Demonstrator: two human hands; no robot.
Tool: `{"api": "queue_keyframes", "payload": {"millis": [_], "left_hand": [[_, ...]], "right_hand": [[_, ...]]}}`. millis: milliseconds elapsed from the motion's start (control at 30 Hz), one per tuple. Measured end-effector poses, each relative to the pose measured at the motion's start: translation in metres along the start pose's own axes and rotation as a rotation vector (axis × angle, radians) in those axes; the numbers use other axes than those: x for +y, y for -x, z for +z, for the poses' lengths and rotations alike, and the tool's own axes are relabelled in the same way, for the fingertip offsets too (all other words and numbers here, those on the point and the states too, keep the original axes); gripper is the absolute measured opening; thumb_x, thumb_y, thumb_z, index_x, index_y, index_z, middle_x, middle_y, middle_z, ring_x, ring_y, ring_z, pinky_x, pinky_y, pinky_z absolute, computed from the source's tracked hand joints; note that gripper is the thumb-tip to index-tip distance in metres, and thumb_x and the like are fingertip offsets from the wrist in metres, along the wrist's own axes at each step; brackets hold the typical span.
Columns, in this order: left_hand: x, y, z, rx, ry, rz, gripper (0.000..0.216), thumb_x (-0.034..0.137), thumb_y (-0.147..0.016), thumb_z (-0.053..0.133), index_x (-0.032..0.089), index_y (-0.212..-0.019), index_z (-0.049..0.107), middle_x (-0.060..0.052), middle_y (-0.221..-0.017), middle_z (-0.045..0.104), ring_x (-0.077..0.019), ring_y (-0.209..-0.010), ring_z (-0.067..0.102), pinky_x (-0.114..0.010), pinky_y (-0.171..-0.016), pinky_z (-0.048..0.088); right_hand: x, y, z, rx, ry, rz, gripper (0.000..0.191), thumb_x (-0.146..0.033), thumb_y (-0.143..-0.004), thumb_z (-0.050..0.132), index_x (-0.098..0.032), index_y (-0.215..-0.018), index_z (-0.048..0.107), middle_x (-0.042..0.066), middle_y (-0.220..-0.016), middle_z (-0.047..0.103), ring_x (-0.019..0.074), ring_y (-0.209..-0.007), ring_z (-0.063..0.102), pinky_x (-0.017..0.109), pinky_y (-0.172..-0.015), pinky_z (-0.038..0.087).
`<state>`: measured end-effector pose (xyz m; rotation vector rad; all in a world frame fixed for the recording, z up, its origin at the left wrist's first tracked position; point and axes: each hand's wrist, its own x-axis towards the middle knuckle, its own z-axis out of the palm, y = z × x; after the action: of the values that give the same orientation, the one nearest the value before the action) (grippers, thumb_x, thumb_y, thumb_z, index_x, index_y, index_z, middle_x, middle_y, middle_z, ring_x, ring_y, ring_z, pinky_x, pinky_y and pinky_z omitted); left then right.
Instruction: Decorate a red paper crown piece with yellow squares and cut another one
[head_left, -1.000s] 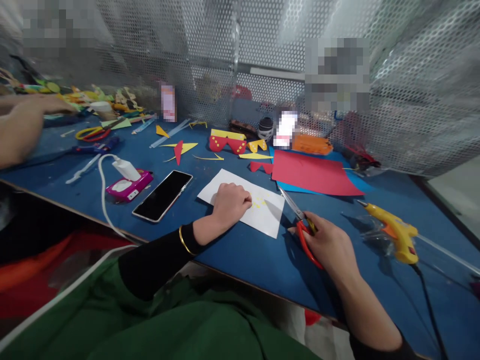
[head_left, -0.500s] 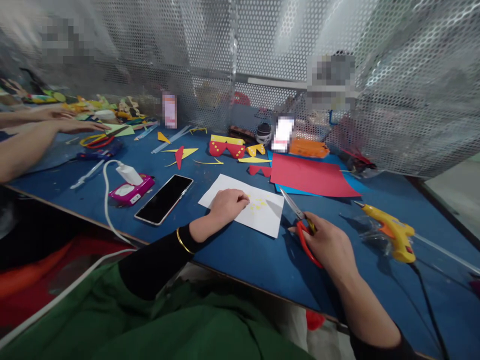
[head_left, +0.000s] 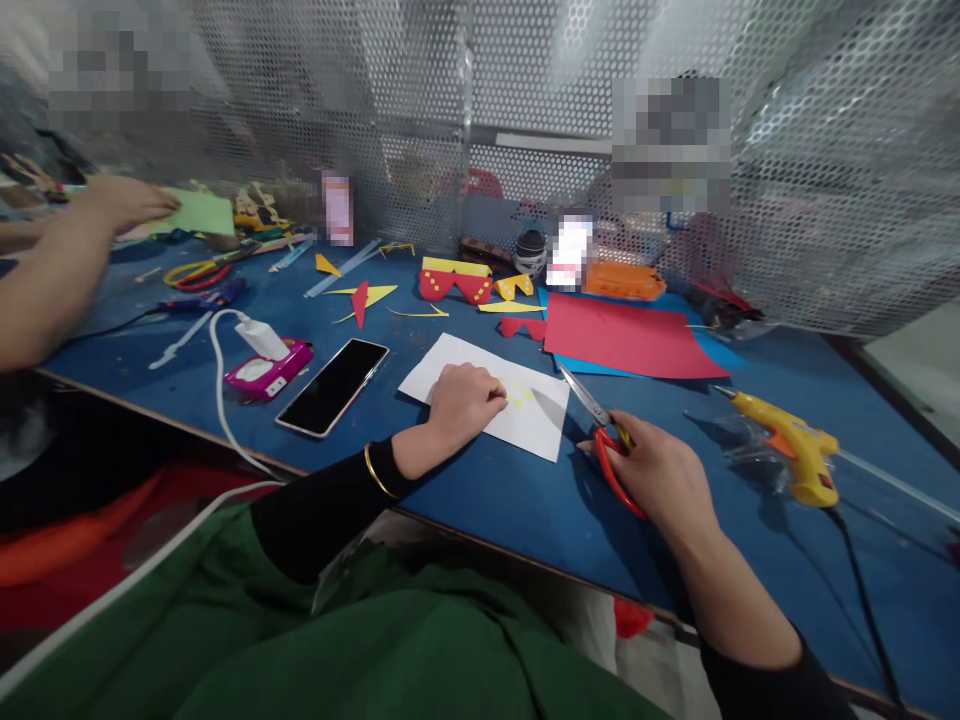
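My left hand (head_left: 466,405) rests on a sheet of white paper (head_left: 442,358), its thumb and fingers pinched together. What they hold, if anything, is too small to make out. Tiny yellow bits (head_left: 519,396) lie scattered on the sheet beside these fingertips. My right hand (head_left: 664,462) grips a pair of red-handled scissors (head_left: 609,445) just right of the paper, the blades pointing away from me and looking closed. Beyond the sheet lie red paper glasses with yellow squares (head_left: 454,287), smaller yellow glasses (head_left: 514,287) and a plain red pair (head_left: 523,327).
A yellow glue gun (head_left: 795,450) lies at the right with its cord trailing forward. Red card (head_left: 622,338) sits over blue sheets. A phone (head_left: 334,388) and a purple power socket (head_left: 268,372) are leftward. Farther left, a co-worker's hand (head_left: 131,205) holds green paper (head_left: 199,213).
My left hand has slid slightly to the right over the paper. The co-worker's hand has moved left, and green paper is now raised in it. My scissors stay in nearly the same place.
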<state>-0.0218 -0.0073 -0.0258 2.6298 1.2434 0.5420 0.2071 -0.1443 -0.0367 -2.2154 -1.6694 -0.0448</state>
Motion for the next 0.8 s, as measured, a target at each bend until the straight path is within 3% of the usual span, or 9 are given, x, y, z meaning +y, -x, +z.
{"api": "queue_keyframes", "payload": {"millis": [367,567,800], "left_hand": [[0.0031,0.0014,-0.0032,-0.036,-0.067,0.102,0.028,0.02,-0.089,0.053,0.019,-0.078,0.079,-0.009,-0.085,0.076,-0.0243,-0.086,0.065,-0.041,-0.082,0.042],[-0.0037,-0.0027,-0.0014,-0.045,0.009,0.026,0.019,0.025,-0.085,0.061,0.022,-0.082,0.08,-0.005,-0.083,0.076,-0.0218,-0.081,0.066,-0.035,-0.071,0.045],[0.002,-0.0006,0.0022,-0.033,-0.003,0.038,0.02,0.02,-0.088,0.06,0.019,-0.082,0.078,-0.007,-0.086,0.075,-0.0237,-0.089,0.065,-0.037,-0.079,0.045]], "right_hand": [[-0.0015,0.0001,-0.0018,-0.009,0.03,-0.002,0.041,-0.057,-0.089,0.054,-0.024,-0.107,0.073,0.008,-0.085,0.075,0.0226,-0.07,0.065,0.029,-0.056,0.032],[-0.003,0.0003,-0.0025,-0.03,0.051,0.0,0.04,-0.056,-0.089,0.055,-0.024,-0.105,0.073,0.008,-0.083,0.074,0.023,-0.07,0.065,0.029,-0.055,0.03],[-0.0025,0.0005,-0.0012,-0.059,0.08,-0.001,0.037,-0.054,-0.09,0.055,-0.024,-0.105,0.073,0.006,-0.08,0.072,0.0212,-0.069,0.063,0.028,-0.055,0.029]]}}
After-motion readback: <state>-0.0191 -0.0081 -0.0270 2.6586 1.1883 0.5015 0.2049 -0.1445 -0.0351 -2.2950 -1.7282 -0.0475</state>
